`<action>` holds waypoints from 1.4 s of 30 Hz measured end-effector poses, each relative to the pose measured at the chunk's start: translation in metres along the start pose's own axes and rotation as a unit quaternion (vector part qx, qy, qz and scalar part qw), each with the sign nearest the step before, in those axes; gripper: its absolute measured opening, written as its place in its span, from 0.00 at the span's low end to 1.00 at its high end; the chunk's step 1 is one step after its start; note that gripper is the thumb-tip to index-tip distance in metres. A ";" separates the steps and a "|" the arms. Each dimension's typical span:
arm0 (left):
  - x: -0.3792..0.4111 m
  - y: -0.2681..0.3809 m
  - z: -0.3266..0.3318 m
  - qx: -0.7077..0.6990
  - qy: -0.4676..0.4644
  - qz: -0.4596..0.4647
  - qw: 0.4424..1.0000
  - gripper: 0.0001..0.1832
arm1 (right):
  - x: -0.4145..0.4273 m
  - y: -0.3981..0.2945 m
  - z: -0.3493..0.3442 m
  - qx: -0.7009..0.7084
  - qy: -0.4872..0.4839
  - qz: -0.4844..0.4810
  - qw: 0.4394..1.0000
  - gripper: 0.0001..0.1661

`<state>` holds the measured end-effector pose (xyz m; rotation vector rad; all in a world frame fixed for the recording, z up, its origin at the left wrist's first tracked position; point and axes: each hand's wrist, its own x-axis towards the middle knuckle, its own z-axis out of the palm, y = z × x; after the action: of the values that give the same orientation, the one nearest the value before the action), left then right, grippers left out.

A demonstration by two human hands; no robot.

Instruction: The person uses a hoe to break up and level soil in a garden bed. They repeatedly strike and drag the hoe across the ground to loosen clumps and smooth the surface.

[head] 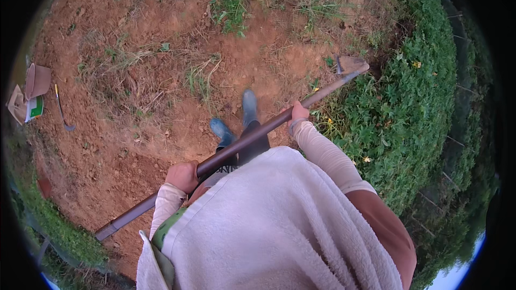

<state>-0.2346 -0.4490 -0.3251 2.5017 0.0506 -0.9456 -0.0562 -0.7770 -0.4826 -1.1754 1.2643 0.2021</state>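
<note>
Both my hands grip the long brown handle of a hoe [250, 140], which slants from the lower left to the upper right across my body. My left hand [183, 176] is closed around the handle's rear part, near my hip. Farther forward, my right hand [297, 113] holds it, with a band at the wrist. The soil-stained hoe blade [351, 65] is at the far right end, beside the edge of the green plants; whether it touches the ground I cannot tell. A pale towel [258, 225] hangs over my front and hides part of my body.
My rubber boots [249, 106] stand on reddish bare soil [161, 145]. Cut grass [133, 76] lies ahead. Leafy vines [395, 129] grow along the right. At the far left are a brown bucket [38, 81], a white-and-green container [35, 108] and a sickle [60, 106].
</note>
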 end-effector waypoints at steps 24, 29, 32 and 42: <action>-0.052 0.006 -0.043 0.097 0.044 -0.021 0.994 0.05 | -0.079 -0.007 0.030 0.002 -0.002 0.105 0.994 0.16; -0.124 -0.004 -0.108 0.202 0.063 -0.157 0.965 0.06 | -0.111 0.086 0.084 0.010 -0.080 0.173 0.982 0.20; -0.151 -0.020 -0.143 0.253 0.082 -0.180 0.947 0.06 | -0.137 0.112 0.112 0.002 -0.184 0.237 0.954 0.20; -0.186 -0.059 -0.094 0.120 0.055 -0.269 0.954 0.09 | -0.151 0.121 0.124 -0.067 -0.244 0.223 0.942 0.17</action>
<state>-0.3293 -0.3325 -0.1692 2.8272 0.7252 -1.0631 -0.1176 -0.5578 -0.4481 -0.8589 1.0620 0.8731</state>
